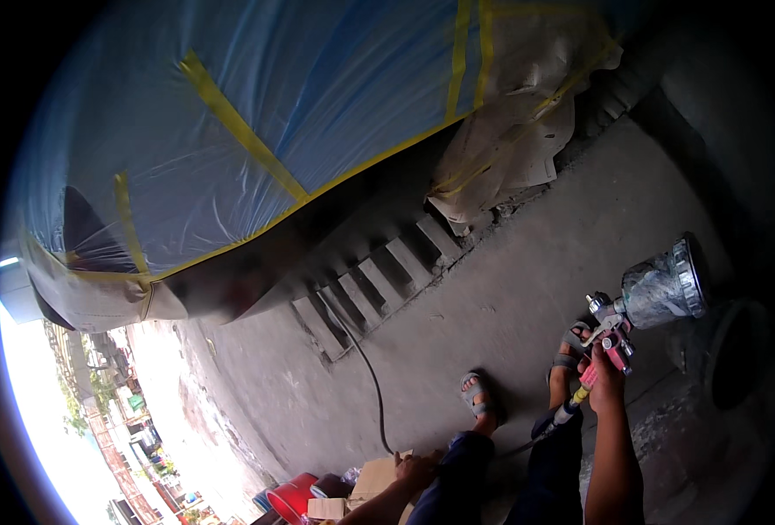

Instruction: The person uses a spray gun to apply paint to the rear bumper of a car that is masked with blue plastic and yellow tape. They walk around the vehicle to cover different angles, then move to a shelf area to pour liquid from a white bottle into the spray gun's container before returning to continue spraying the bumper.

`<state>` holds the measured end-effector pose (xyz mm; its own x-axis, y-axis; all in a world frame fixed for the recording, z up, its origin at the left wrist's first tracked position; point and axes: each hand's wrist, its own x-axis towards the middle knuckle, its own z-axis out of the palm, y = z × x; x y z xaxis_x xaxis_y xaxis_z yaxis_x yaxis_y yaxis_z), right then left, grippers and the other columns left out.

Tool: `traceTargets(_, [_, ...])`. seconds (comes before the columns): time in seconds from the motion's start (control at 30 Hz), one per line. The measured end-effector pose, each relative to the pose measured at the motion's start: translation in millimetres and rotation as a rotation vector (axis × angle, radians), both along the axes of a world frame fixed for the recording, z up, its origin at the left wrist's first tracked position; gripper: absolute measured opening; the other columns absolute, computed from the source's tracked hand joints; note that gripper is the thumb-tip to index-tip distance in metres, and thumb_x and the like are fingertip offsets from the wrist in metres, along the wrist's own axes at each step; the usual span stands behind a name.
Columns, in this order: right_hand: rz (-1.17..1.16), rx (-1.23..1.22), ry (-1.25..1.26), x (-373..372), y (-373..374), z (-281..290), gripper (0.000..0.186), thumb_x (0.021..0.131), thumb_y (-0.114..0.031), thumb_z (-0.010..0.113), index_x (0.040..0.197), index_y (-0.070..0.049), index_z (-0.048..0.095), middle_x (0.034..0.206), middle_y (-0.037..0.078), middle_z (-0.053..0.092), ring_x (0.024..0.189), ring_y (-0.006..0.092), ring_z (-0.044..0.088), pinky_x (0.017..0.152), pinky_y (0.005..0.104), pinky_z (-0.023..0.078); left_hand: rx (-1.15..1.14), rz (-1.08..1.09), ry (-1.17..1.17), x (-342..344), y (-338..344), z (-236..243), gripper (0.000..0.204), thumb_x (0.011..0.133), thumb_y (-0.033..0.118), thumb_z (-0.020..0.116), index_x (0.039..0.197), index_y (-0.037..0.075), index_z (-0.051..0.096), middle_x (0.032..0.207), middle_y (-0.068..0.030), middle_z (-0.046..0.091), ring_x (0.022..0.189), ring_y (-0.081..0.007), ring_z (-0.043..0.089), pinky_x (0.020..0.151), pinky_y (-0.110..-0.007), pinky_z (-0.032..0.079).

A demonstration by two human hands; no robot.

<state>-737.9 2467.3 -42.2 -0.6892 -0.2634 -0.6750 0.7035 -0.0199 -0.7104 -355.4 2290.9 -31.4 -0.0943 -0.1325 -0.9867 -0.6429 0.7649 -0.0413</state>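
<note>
Shows spray gun (615, 324) gripped in right hand (609, 382), right of floor grate (388, 285), with left hand (416, 472) below it, taped sheeting (339, 105) above it.

Left hand (417, 471), right hand (608, 378): one each. Spray gun (616, 339): one, within right fingers (599, 354). Cup (661, 287): one, beyond right fingers. Sandals (476, 396): two, left of right fingers. Red bucket (289, 499): one, left of left fingers (401, 458).

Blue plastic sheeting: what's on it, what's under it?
Yellow tape strips lie on the sheeting. Below its taped lower edge, a dark panel shows. The surface behind the sheeting is covered; its details can't be made out.
</note>
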Motion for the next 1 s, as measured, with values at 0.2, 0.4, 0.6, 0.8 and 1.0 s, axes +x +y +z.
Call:
traceTargets(0.2, [-0.182, 0.014, 0.091, 52.9, 7.6, 61.0, 0.041, 0.089, -0.035, 0.058, 0.122, -0.011, 0.048, 0.118, 0.000, 0.057, 0.069, 0.0074, 0.050, 0.057, 0.0216, 0.042, -0.044, -0.018, 0.111, 51.5, -40.4, 41.5, 0.062, 0.081, 0.067, 0.043, 0.085, 0.010, 0.067, 0.091, -0.0164, 0.066, 0.090, -0.0356, 0.062, 0.086, -0.046, 0.044])
traceTargets(0.4, [-0.259, -0.050, 0.248, 73.5, -7.8, 89.2, 0.044, 0.092, -0.035, 0.052, 0.127, -0.010, 0.045, 0.128, 0.003, 0.050, 0.079, 0.0099, 0.050, 0.070, 0.0257, 0.044, -0.087, -0.023, 0.154, 39.3, -86.1, 62.8, 0.064, 0.085, 0.066, 0.038, 0.091, 0.008, 0.065, 0.095, -0.0164, 0.066, 0.094, -0.0340, 0.062, 0.082, -0.046, 0.046])
traceTargets(0.6, [-0.093, -0.111, 0.263, 98.8, -31.4, 122.5, 0.047, 0.094, -0.034, 0.048, 0.132, -0.008, 0.039, 0.121, 0.004, 0.051, 0.073, 0.0089, 0.047, 0.065, 0.0242, 0.040, -0.118, -0.041, 0.128, 40.4, -143.0, 82.3, 0.064, 0.084, 0.065, 0.039, 0.093, 0.007, 0.066, 0.097, -0.0161, 0.066, 0.095, -0.0337, 0.062, 0.082, -0.045, 0.047])
traceTargets(0.8, [-0.020, -0.359, 0.248, 178.4, -108.6, 177.8, 0.037, 0.092, -0.029, 0.053, 0.120, -0.006, 0.047, 0.104, 0.003, 0.057, 0.066, 0.0100, 0.048, 0.058, 0.0252, 0.041, -0.116, -0.044, 0.166, 117.0, -218.9, 76.0, 0.060, 0.085, 0.060, 0.043, 0.094, 0.006, 0.067, 0.098, -0.0180, 0.065, 0.096, -0.0351, 0.062, 0.082, -0.045, 0.048])
traceTargets(1.0, [0.494, -0.215, 0.480, 292.2, -138.5, 190.2, 0.017, 0.088, -0.018, 0.054, 0.096, -0.004, 0.060, 0.082, 0.004, 0.060, 0.066, 0.0116, 0.054, 0.056, 0.0258, 0.042, -0.062, -0.110, 0.051, 180.7, -298.9, 96.2, 0.069, 0.082, 0.067, 0.041, 0.098, 0.005, 0.066, 0.105, -0.0187, 0.063, 0.104, -0.0357, 0.058, 0.086, -0.045, 0.046])
